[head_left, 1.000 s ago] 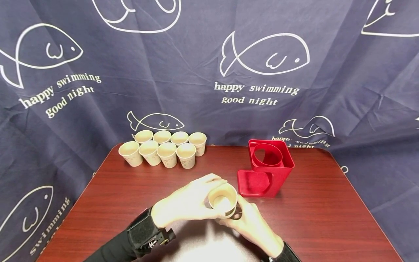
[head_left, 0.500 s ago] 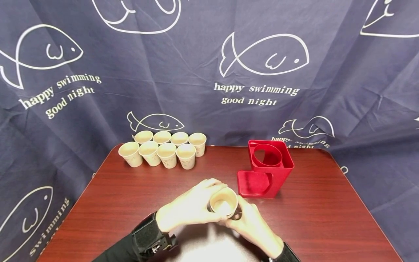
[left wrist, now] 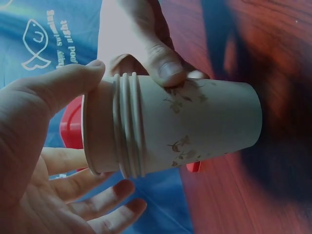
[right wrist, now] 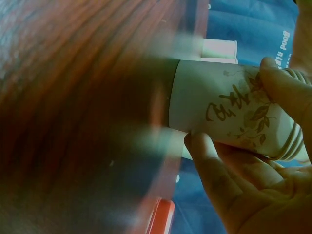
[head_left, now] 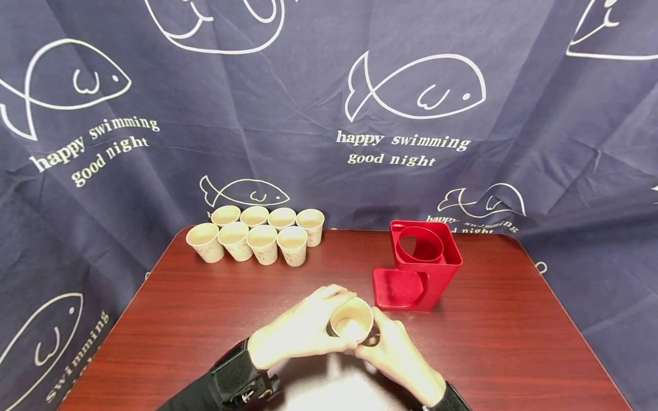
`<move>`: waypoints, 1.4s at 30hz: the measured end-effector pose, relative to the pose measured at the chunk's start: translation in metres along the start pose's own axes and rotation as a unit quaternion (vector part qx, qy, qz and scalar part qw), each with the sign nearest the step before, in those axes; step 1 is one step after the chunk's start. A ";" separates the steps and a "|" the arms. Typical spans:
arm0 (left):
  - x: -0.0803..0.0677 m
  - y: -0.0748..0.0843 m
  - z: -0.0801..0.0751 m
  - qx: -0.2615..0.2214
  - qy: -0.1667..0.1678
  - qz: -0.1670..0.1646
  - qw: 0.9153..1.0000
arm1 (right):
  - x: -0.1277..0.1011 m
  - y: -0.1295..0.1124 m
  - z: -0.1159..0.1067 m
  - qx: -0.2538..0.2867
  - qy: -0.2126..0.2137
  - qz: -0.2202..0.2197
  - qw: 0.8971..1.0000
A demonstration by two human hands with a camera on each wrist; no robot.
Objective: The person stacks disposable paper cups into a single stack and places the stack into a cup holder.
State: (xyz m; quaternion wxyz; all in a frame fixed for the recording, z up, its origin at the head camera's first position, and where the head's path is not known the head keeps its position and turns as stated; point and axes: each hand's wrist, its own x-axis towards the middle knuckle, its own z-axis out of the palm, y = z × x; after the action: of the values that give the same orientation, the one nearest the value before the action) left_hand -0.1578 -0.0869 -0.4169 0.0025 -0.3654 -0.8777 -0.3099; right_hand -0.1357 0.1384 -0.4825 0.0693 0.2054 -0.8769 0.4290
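Observation:
Both hands hold a short stack of nested paper cups (head_left: 352, 322) just above the table, near its front middle. My left hand (head_left: 321, 319) wraps round the rim end; the left wrist view shows its thumb on the top rim of the stack (left wrist: 170, 129), with several rims stacked close together. From the right, my right hand (head_left: 382, 337) grips the lower body of the stack (right wrist: 229, 107), thumb on top and fingers beneath. The cups are pale with a brown leaf print.
A red plastic cup holder (head_left: 422, 264) with a round opening stands right of centre. Several single paper cups (head_left: 259, 233) stand in two rows at the back left of the dark wooden table (head_left: 205, 308). A navy fish-print cloth (head_left: 329, 114) hangs behind.
The hands and the cup stack have sunk slightly towards me, and the left wrist has drifted a little right. Both grips are unchanged.

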 end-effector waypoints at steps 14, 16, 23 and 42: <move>-0.006 0.001 0.007 0.025 0.016 -0.009 1.000 | 0.000 -0.001 0.001 -0.018 -0.002 0.017 1.000; -0.007 0.001 0.008 0.030 0.016 -0.008 0.999 | -0.001 0.000 0.002 -0.017 -0.006 0.025 1.000; -0.007 0.001 0.009 0.016 0.011 -0.007 1.000 | 0.000 0.002 0.003 -0.003 -0.004 0.000 1.000; -0.009 0.000 0.010 -0.003 0.035 0.011 0.999 | 0.011 0.005 0.005 0.048 -0.059 0.005 0.997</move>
State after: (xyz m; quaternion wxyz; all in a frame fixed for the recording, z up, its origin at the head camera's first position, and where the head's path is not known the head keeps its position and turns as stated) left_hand -0.1492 -0.0873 -0.4268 0.0355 -0.3641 -0.8721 -0.3250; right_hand -0.1472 0.1344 -0.4862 0.0056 0.2291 -0.8590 0.4579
